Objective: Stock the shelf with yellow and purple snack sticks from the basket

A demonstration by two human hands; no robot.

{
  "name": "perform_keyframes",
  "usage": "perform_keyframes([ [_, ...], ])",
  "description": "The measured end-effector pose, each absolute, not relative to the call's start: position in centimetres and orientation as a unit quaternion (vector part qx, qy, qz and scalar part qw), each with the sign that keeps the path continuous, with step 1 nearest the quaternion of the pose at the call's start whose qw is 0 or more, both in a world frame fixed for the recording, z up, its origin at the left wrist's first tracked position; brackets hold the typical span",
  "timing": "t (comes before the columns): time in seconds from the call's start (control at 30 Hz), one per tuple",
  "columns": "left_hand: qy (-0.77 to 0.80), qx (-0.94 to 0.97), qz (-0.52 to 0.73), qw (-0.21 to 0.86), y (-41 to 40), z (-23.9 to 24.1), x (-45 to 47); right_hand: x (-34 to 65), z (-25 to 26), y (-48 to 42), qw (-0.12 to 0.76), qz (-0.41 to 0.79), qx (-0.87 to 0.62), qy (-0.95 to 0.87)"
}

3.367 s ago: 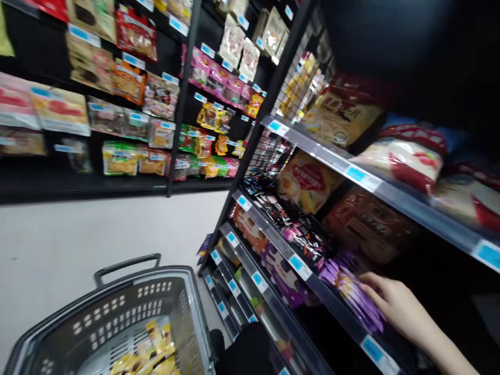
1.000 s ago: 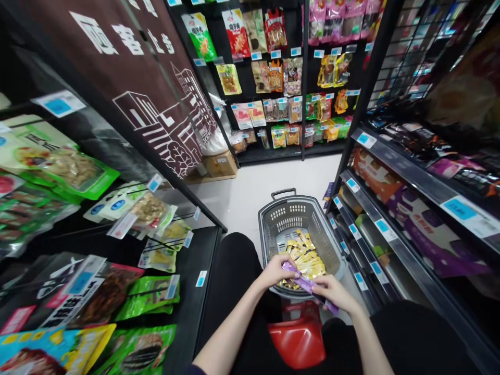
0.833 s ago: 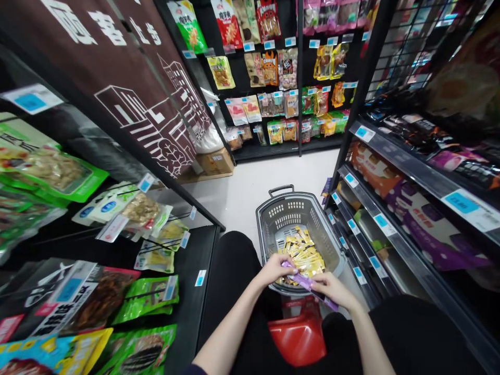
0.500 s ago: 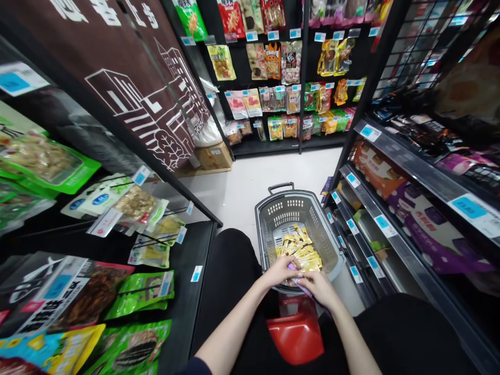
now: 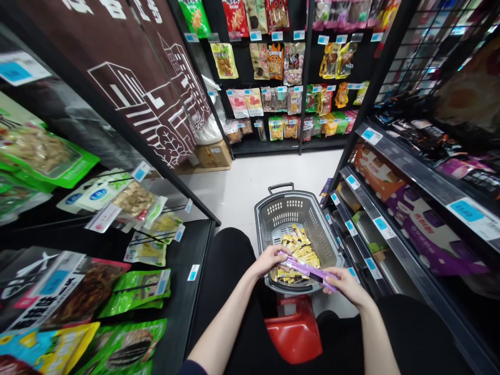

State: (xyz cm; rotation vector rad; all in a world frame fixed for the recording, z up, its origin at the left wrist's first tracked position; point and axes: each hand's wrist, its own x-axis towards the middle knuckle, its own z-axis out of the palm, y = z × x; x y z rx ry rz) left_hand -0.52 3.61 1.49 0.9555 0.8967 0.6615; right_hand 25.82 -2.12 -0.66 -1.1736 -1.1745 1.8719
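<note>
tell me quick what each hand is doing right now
Left hand: closed on one end of the purple packets, over the grey basket.
Right hand: closed on the other end of them.

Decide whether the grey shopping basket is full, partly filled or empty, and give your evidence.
Partly filled. Yellow packets cover only part of the floor of the grey basket; its slotted walls stand bare above them.

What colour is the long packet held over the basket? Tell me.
Purple, light lilac with a darker end, seen in the head view: the packet spans both hands above the grey basket.
</note>
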Motion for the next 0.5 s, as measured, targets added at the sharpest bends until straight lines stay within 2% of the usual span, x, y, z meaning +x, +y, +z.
perform_keyframes([
  [0.2, 0.371, 0.375, 0.299, 0.795, 3.5, 1.6, -0.8, 27.0, 0.9, -2.8, 0.364, 0.757, -0.399, -0.367],
  [0.4, 0.349, 0.339, 0.304, 0.819, 3.3, 1.6, -0.8, 27.2, 0.5, -3.0, 0.476, 0.717, -0.42, -0.289],
  [0.5, 0.346, 0.346, 0.322, 0.81, 3.3, 1.7, -0.7, 27.0, 0.3, -3.1, 0.5, 0.706, -0.403, -0.3],
])
